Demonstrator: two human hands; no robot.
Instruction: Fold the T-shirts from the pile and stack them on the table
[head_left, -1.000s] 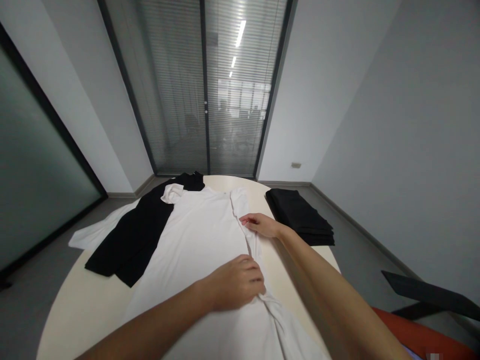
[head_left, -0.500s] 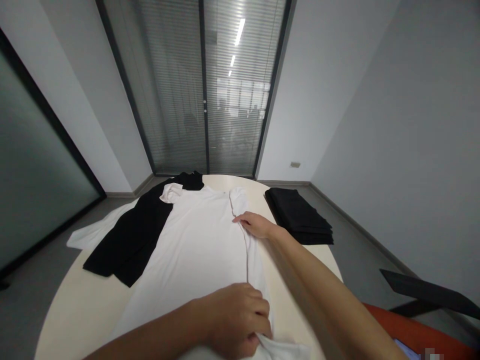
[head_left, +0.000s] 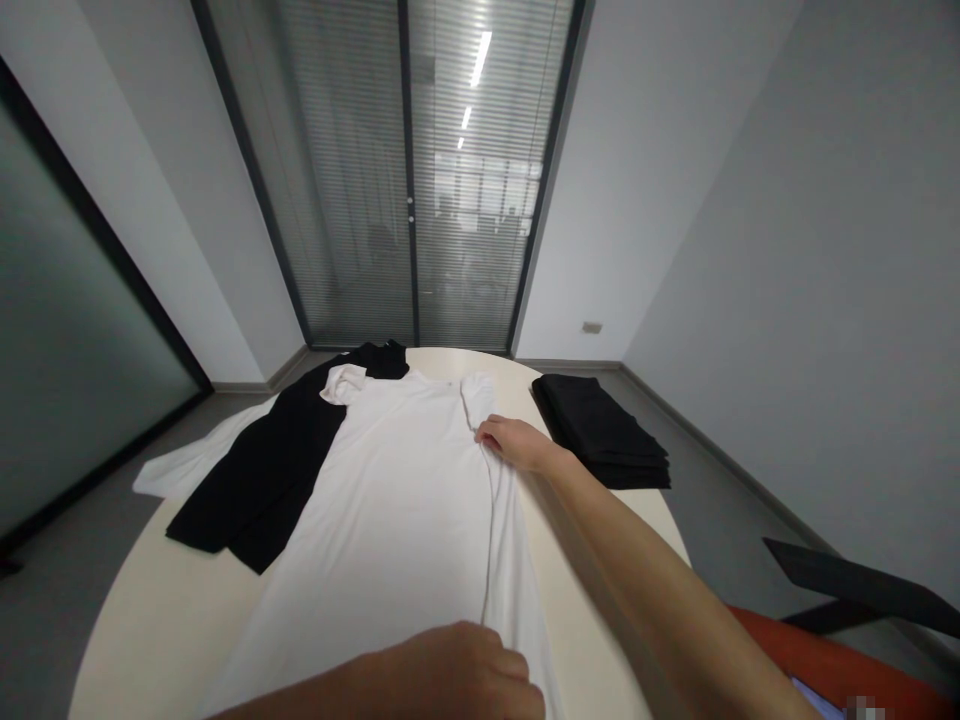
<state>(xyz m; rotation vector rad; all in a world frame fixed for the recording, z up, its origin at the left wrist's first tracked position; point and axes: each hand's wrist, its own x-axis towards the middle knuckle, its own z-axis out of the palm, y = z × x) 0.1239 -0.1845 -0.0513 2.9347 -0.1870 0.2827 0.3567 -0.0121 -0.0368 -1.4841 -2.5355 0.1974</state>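
Observation:
A white T-shirt [head_left: 397, 490] lies flat along the round cream table [head_left: 150, 620], collar at the far end. Its right side is folded inward, making a long crease. My right hand [head_left: 514, 442] pinches the fold near the right sleeve, far up the shirt. My left hand [head_left: 457, 675] grips the same folded edge near the hem, at the bottom of the view and partly cut off.
A black garment [head_left: 270, 465] lies spread to the left of the white shirt, over another white garment [head_left: 187, 465]. A stack of folded black clothes [head_left: 600, 430] sits at the table's far right edge. An orange chair [head_left: 825, 670] stands at the lower right.
My left hand slid down the folded edge toward me, from mid-shirt to near the hem. The crease has straightened. My right hand stayed near the sleeve.

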